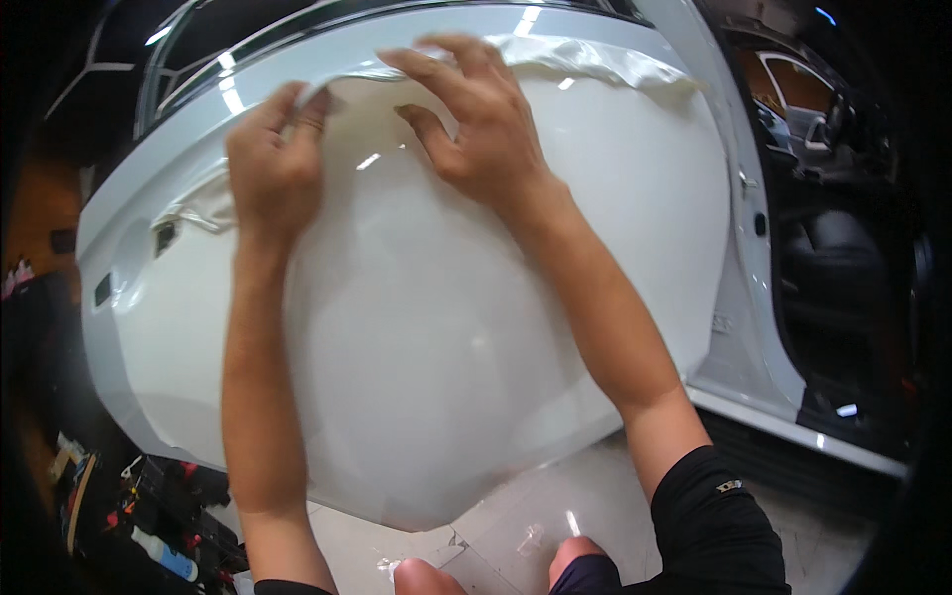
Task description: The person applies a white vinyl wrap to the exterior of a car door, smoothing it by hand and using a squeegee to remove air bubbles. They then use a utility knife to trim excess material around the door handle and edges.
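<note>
A white car door [426, 327] fills the middle of the head view, covered by a clear film [595, 59] that wrinkles along its top edge. My left hand [276, 164] pinches the film's upper edge between closed fingers near the top left of the panel. My right hand [476, 119] lies spread on the film just below the window line, fingers apart and pressing flat. A ring shows on my left hand.
The door handle recess [164, 236] sits at the panel's left. To the right the open car body shows a dark seat [843, 268] and a white sill [793, 426]. Tools and bottles [149, 526] lie on the floor lower left. My knees [496, 570] rest on pale tiles.
</note>
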Motion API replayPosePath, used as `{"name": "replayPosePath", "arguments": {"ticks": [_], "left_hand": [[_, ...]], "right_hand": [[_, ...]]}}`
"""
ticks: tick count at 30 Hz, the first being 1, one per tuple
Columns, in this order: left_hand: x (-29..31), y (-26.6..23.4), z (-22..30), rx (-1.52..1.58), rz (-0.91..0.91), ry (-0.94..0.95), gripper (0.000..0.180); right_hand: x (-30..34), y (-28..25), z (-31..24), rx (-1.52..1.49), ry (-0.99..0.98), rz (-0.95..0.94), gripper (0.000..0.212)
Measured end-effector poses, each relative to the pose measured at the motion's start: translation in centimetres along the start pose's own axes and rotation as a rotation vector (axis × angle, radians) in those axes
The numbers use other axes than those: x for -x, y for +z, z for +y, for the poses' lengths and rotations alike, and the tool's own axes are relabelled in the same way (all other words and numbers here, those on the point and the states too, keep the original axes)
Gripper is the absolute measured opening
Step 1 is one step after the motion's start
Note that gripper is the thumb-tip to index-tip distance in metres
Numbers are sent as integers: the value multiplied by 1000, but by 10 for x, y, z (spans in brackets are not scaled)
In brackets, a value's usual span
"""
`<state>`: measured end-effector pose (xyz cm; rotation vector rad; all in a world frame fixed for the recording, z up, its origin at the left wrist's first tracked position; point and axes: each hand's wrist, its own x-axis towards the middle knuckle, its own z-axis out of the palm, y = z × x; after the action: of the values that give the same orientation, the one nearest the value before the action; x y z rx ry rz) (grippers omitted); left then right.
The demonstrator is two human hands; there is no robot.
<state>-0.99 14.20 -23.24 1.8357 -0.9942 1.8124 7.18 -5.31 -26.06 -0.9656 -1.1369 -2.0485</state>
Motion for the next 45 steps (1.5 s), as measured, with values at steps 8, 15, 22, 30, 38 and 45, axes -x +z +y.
{"name": "replayPosePath", "arguments": {"ticks": [8,15,22,30,38,45], "left_hand": [[-51,-3,9,-527,70,-23,39],[-67,34,58,-1024,-44,-73,77],[-40,97,70,-386,-332,225,40],[-64,143,27,-2,-115,-106,25],[-34,166,71,-179,137,-216,19],[-13,151,47,-27,98,-155,21]], "right_hand": [[-36,-79,59,554,391,-372,76],[-40,-94,132,153,345,-244,18],[-14,-98,137,-139,450,-147,15],[-26,-102,123,-296,727,50,29],[-12,-95,123,-494,759,123,36],[-6,-111,107,-539,764,107,30]]}}
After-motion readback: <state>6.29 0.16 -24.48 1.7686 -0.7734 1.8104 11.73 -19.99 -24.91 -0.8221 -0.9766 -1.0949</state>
